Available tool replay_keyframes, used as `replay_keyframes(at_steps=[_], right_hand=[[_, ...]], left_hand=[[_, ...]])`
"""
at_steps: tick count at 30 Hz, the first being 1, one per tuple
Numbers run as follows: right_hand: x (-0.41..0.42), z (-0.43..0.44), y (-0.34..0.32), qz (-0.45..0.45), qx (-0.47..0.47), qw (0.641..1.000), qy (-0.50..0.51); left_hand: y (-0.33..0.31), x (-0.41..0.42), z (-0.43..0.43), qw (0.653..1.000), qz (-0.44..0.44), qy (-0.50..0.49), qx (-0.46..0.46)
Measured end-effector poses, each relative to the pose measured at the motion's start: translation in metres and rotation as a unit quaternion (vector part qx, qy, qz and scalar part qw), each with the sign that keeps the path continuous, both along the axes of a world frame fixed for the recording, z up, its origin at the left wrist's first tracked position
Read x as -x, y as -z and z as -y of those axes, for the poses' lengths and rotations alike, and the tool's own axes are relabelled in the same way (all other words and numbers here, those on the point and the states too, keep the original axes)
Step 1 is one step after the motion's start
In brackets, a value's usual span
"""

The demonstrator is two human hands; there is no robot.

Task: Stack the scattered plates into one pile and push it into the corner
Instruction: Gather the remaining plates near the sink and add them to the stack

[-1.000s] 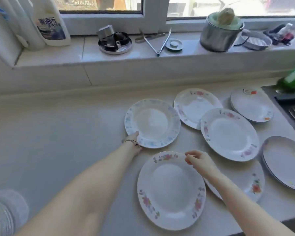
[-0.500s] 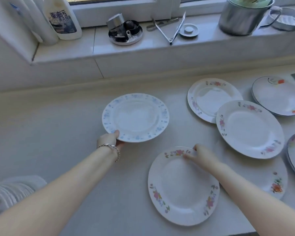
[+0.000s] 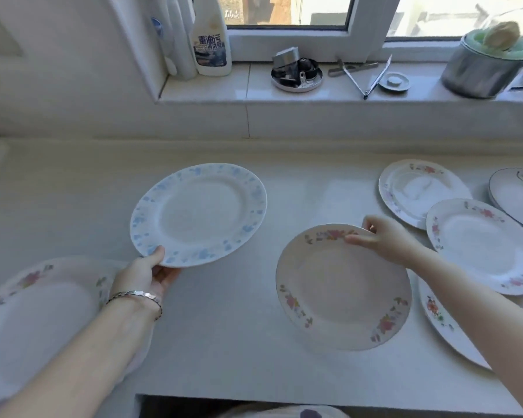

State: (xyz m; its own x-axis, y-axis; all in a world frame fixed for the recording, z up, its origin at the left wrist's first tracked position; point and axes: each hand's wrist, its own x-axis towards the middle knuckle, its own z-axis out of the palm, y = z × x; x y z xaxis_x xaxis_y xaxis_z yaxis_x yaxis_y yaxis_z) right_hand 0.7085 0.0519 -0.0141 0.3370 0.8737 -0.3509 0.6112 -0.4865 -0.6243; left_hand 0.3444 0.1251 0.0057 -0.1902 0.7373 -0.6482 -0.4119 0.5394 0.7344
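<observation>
Nearest of all, on the near left of the blue plate (image 3: pixel 198 214), a blurred plate (image 3: pixel 40 312) with pink flowers lies on the tabletop (image 3: pixel 239 372), partly under the left forearm. Left hand (image 3: pixel 145 276) now, bracelet (image 3: pixel 136 297) on the wrist: it grips the blue plate by its near rim, thumb on top, fingers curled underneath.

Right of the blue plate and a little nearer, well apart from it, there's the pink-flowered plate (image 3: pixel 341 288). The right hand (image 3: pixel 384 236) pinches its far rim, thumb on the face, fingers bent over the edge, and a shadow shows under its near edge. Further right, a half-hidden plate (image 3: pixel 444 327) with an orange flower pokes out from beneath the right forearm.

Beyond that, far right of the blue plate, a wide plate (image 3: pixel 480 245) laps over the edge of a far plate (image 3: pixel 417 191), and a last plate (image 3: pixel 514 194) is cut off at the right edge of view.

Behind the blue plate, up on the window sill (image 3: pixel 218 95): a spray bottle (image 3: pixel 212 40) straight behind, a round metal dish (image 3: pixel 296 73) of small parts a little right, then tongs (image 3: pixel 366 76), a small lid (image 3: pixel 393 82) and a steel pot (image 3: pixel 483 70) far right.
</observation>
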Motion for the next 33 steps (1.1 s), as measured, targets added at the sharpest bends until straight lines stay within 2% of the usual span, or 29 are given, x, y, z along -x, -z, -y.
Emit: replay_keyframes(at_steps=[4,8,10,13,17,19,22,28,33], right_hand=[[0.048,-0.017,-0.009,-0.039,-0.071,0.991,0.106],[0.109,-0.036,-0.005,-0.092,-0.121,0.955,0.256],[0.14,-0.044,-0.005,-0.14,-0.127,0.928,0.321],[0.183,-0.053,-0.008,-0.261,-0.121,0.877,0.384],[0.223,-0.056,-0.019,-0.408,-0.117,0.787,0.447],[0.234,-0.056,-0.023,-0.466,-0.115,0.754,0.447],[0.243,-0.054,-0.026,-0.487,-0.096,0.753,0.431],[0.26,-0.05,-0.029,-0.447,-0.098,0.806,0.375],[0.272,-0.047,-0.028,-0.456,-0.092,0.808,0.361]], left_hand=[[-0.017,0.063,0.028,0.998,-0.026,-0.005,-0.053],[-0.029,0.128,0.06,0.995,-0.033,-0.037,-0.092],[-0.032,0.155,0.076,0.993,-0.042,-0.047,-0.097],[-0.031,0.191,0.101,0.992,-0.061,-0.067,-0.082],[-0.022,0.226,0.129,0.992,-0.073,-0.083,-0.059],[-0.017,0.236,0.136,0.992,-0.079,-0.088,-0.046],[-0.011,0.242,0.136,0.992,-0.078,-0.091,-0.027],[-0.002,0.244,0.12,0.993,-0.052,-0.109,-0.005],[0.008,0.249,0.111,0.99,-0.061,-0.126,0.018]])
